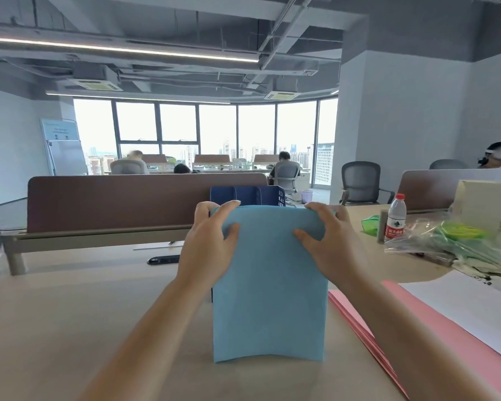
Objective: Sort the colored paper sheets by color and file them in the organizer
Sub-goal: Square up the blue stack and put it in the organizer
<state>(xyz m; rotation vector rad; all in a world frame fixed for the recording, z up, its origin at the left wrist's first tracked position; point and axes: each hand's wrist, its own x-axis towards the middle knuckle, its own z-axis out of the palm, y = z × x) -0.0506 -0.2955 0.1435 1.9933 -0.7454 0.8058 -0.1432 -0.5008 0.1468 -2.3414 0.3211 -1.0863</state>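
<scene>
A stack of light blue paper sheets (pixel 268 287) stands upright on the desk in front of me, its lower edge bowed. My left hand (pixel 207 241) grips its top left corner, fingers curled over the upper edge and thumb on the near face. At the top right corner my right hand (pixel 329 238) holds it the same way. Just behind the sheets stands the dark blue organizer (pixel 248 195); only its top dividers show. A pile of pink sheets (pixel 434 328) lies flat at the right, with white sheets (pixel 460 305) on top of it.
A water bottle (pixel 395 218) and a clear plastic bag with green items (pixel 449 241) sit at the right, beside a tan envelope (pixel 486 206). A brown partition (pixel 122 198) runs behind the desk. A black object (pixel 164 259) lies near it. People sit at far desks.
</scene>
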